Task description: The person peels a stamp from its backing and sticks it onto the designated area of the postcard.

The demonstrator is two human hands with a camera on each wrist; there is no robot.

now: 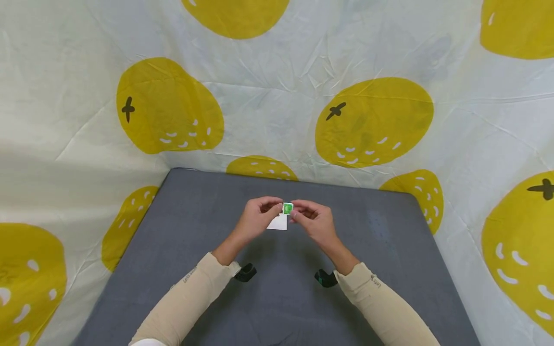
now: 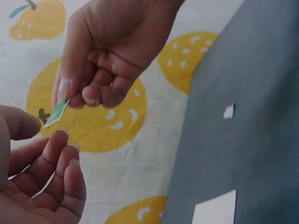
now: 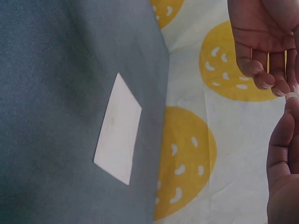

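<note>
A small square green sticker with a white border (image 1: 288, 208) is held up between two bare hands over the grey table. My right hand (image 1: 316, 222) pinches it by one edge, the thumb lying on its green face in the left wrist view. My left hand (image 1: 258, 215) is at its opposite edge. There the left thumb (image 2: 29, 125) and fingertips (image 2: 60, 135) stand apart, with the sticker's corner right beside them. Below lies a blank white card (image 3: 119, 130), partly covered by the left hand in the head view. The right wrist view cuts off the sticker.
A small white scrap (image 2: 229, 111) lies on the grey table (image 1: 277, 298) near the card. Behind the table hangs a white cloth with yellow fruit prints (image 1: 372, 122). Dark wrist-worn devices (image 1: 245, 273) stick out inward from both sleeves.
</note>
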